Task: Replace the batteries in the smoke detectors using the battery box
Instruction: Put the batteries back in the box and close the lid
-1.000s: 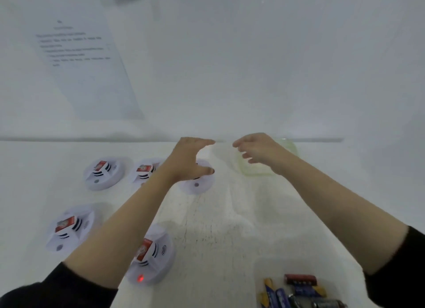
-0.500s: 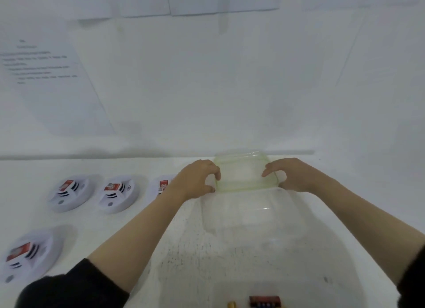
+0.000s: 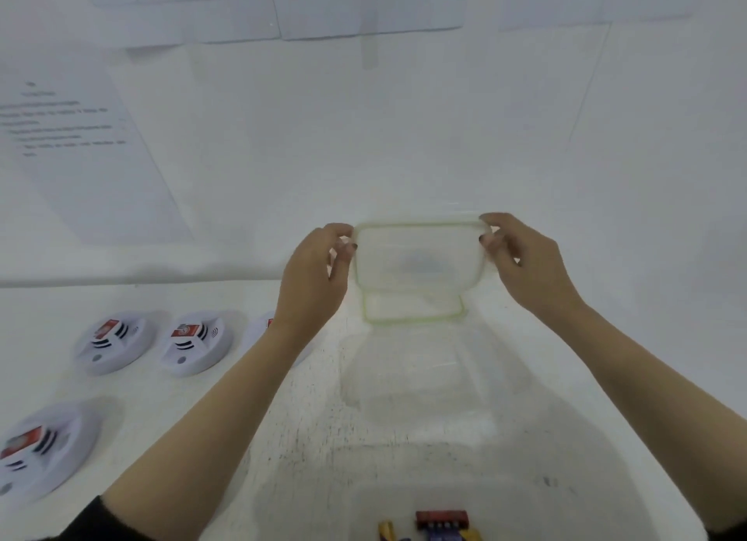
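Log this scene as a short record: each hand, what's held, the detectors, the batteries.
left hand: grips clear green-rimmed piece, left edge
right hand: grips its right edge
beneath: second green rim on table
detectors: four showing, left of arms
batteries: bottom edge, cropped

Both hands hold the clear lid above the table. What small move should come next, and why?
Probably set the lid down on the table at the right: left hand and right hand pinch its ends above the green-rimmed box, and the detectors lie at the left.
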The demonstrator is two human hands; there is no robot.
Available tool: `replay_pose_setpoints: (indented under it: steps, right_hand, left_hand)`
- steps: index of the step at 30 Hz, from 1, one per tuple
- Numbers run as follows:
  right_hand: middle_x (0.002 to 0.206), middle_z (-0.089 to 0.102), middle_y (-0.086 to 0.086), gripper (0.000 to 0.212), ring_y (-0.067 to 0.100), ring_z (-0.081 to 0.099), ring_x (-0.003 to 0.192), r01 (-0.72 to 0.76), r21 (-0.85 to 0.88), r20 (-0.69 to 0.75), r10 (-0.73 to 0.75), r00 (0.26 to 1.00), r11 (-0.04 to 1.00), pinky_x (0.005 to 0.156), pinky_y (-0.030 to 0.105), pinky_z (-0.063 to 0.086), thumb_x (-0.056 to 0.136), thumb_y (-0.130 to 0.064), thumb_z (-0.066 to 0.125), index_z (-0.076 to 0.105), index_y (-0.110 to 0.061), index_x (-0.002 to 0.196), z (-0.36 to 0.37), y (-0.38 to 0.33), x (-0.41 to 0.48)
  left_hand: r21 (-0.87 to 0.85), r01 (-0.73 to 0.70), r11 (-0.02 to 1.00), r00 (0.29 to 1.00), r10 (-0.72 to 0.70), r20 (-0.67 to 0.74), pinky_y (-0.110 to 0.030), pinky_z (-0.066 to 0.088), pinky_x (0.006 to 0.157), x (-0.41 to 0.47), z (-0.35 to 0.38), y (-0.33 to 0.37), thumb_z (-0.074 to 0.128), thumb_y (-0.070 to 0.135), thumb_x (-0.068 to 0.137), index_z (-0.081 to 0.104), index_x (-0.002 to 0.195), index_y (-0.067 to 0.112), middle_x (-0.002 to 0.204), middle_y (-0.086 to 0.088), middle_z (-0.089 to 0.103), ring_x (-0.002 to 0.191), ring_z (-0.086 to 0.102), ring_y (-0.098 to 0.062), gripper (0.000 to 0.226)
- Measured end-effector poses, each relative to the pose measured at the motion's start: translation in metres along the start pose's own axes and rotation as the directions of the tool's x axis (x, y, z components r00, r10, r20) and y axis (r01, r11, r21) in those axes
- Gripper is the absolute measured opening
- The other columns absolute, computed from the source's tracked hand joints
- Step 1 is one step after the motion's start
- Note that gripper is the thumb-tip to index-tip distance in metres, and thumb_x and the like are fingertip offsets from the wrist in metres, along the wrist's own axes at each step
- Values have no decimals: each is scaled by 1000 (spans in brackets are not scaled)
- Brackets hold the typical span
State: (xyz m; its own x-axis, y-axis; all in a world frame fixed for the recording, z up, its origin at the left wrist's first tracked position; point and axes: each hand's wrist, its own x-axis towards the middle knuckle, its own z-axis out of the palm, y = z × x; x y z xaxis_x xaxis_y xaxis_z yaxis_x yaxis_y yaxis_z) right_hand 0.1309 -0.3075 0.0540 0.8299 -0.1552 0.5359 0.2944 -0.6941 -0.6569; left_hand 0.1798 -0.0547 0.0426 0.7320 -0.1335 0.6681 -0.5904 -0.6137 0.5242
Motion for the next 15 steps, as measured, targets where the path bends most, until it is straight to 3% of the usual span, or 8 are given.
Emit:
replay_pose_setpoints:
  steps: [4, 7, 11, 15]
  right_hand:
    - [56, 44, -2, 11, 4, 44, 51, -95, 30, 32, 94, 995, 995, 52, 7, 37, 93, -18, 54, 60, -23, 101, -10, -14, -11]
    - [53, 42, -4, 11, 2, 42, 43, -156, -88, 185, 170, 968, 984, 44, 7, 35, 95, -18, 51, 59, -25, 96, -7, -12, -29]
    - [53, 44, -4, 13, 9, 40, 44, -184, -204, 320, 243, 916, 961, 43, 13, 33, 97, -23, 45, 57, -28, 101, 4, 2, -60]
    - [49, 39, -5, 16, 13, 39, 44, -178, -229, 317, 247, 916, 957, 48, 23, 37, 98, -22, 43, 56, -28, 105, 12, 7, -76]
  left_hand:
    - [-85, 236, 968, 968, -226, 106, -4, 39, 59, -11, -14, 18, 53, 11, 95, 65, 99, 13, 75, 6, 60, 59, 48, -4, 13]
    - [-14, 390, 921, 895, -375, 243, -8, 40, 54, -33, -18, 20, 55, 12, 93, 62, 89, 16, 71, 3, 57, 60, 49, -8, 10]
    - [88, 478, 874, 808, -477, 347, -8, 38, 45, -65, -18, 19, 55, 14, 93, 62, 88, 15, 66, 5, 55, 54, 48, -5, 8]
    - [72, 526, 848, 784, -516, 346, -10, 34, 45, -84, -16, 17, 56, 17, 94, 60, 90, 17, 64, 7, 52, 52, 47, -4, 6]
